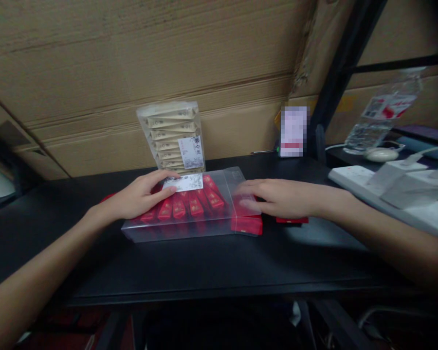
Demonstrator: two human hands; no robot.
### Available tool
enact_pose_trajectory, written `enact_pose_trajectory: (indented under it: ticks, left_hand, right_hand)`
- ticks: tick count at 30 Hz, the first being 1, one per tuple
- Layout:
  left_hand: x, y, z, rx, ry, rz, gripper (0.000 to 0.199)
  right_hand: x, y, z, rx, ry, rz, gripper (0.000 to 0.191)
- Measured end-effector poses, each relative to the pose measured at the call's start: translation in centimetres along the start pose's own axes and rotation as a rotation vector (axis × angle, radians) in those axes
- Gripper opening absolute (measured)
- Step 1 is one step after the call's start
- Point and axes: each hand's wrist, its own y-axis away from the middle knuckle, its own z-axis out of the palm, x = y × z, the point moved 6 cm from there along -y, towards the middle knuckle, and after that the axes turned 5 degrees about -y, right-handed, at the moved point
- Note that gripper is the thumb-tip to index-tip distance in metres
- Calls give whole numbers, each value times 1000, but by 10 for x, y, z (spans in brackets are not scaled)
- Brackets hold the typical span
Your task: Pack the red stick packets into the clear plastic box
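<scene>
A clear plastic box [204, 226] lies on the black table, with several red packets [196, 206] and a white label [190, 183] showing at its top. My left hand [144, 194] holds the box at its left side, thumb and fingers at the label. At the box's right end is my right hand [264, 194], its fingers apart, slightly blurred and touching the end. Beneath those fingers a red box [247, 225] sticks out of the right end of the clear box. More red [292, 220] shows below my right wrist.
Behind stands a clear pack of beige packets [173, 138] against cardboard [233, 129]. A phone-like screen [294, 131] stands at the back right. A bottle [385, 114] and a white power strip [361, 187] with chargers lie right. The black table [190, 272] ends in front.
</scene>
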Motion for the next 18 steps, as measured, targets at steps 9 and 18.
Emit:
enact_pose_trajectory:
  ticks: [9, 18]
  left_hand:
    - [-4, 1, 1, 1, -2, 7, 48]
    - [-2, 0, 0, -2, -10, -2, 48]
  right_hand:
    - [-2, 0, 1, -39, 30, 20, 42]
    - [0, 0, 1, -52, 36, 50, 40]
